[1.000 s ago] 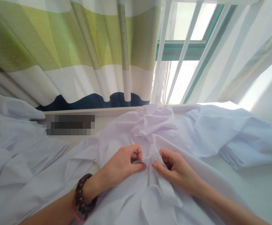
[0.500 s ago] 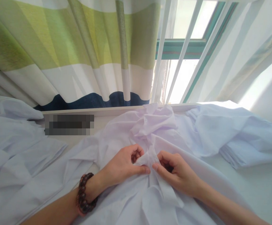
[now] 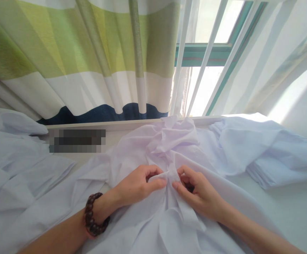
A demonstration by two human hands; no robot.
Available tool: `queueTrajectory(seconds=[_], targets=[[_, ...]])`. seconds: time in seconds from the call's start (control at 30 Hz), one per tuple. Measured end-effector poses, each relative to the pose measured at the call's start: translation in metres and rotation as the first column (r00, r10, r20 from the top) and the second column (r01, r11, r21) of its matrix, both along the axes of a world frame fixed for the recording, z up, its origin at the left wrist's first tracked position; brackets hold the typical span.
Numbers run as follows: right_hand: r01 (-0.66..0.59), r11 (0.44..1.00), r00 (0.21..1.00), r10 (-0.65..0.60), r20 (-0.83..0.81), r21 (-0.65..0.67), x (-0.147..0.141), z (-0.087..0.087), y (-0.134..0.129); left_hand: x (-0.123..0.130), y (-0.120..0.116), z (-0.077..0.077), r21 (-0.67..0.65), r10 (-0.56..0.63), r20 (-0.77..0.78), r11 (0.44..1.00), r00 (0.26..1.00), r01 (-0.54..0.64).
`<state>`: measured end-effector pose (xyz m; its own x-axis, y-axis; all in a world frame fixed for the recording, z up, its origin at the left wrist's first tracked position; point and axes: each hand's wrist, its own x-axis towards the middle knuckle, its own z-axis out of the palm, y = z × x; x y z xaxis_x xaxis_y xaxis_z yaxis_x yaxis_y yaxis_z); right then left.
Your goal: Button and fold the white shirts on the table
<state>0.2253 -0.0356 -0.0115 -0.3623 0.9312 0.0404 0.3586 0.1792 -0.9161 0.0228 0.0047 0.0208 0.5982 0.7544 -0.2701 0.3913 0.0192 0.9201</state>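
A white garment (image 3: 132,144) lies crumpled across the middle of the white surface, its folds running down toward me. My left hand (image 3: 140,183), with a dark beaded bracelet (image 3: 95,215) at the wrist, pinches an edge of the cloth between thumb and fingers. Just right of it, my right hand (image 3: 199,190) pinches another edge of the same garment. The two hands are close together, with a narrow strip of fabric between their fingertips.
More white cloth (image 3: 7,165) is heaped at the left. Folded white garments (image 3: 270,151) lie at the right. Behind are a green and white curtain (image 3: 89,53), a barred window (image 3: 203,53) and a blurred-out dark patch (image 3: 77,141).
My left thumb has moved slightly up and the left fingers have closed more over the cloth edge. The fabric between the hands has shifted. My right hand has hardly moved.
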Motion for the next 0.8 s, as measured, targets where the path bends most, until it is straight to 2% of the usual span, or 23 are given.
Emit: queueTrajectory(seconds=[0.1,0.2,0.3,0.5,0.63,0.8], targets=[[0.008,1.0,0.999,-0.008,-0.036,-0.024,0.0005,-0.0009,-0.0009,0.0017,-0.0012,-0.0044,0.063,0.035,-0.063,0.998,0.997,-0.031],[0.042,0.997,0.987,-0.052,-0.154,-0.072,0.0007,-0.0016,-0.0026,0.0034,-0.0025,-0.0051,0.145,0.048,-0.132,0.989,0.99,-0.029],[0.088,0.995,0.97,-0.097,-0.223,-0.048,0.0002,-0.0018,-0.0039,0.0054,-0.0047,-0.0039,0.214,0.057,-0.198,0.977,0.979,-0.013],[0.012,0.99,0.999,-0.018,0.038,0.141,-0.0022,-0.0031,-0.002,0.0073,-0.0081,-0.0069,0.253,0.084,-0.222,0.967,0.971,-0.025],[-0.008,0.99,0.996,-0.005,0.09,0.138,-0.0039,-0.0024,-0.0001,0.0052,-0.0064,-0.0083,0.217,0.061,-0.155,0.976,0.986,-0.026],[-0.001,0.99,0.996,-0.012,0.091,0.14,-0.0052,-0.003,0.0,0.001,-0.0029,-0.0067,0.122,-0.027,-0.081,0.992,0.996,0.037]])
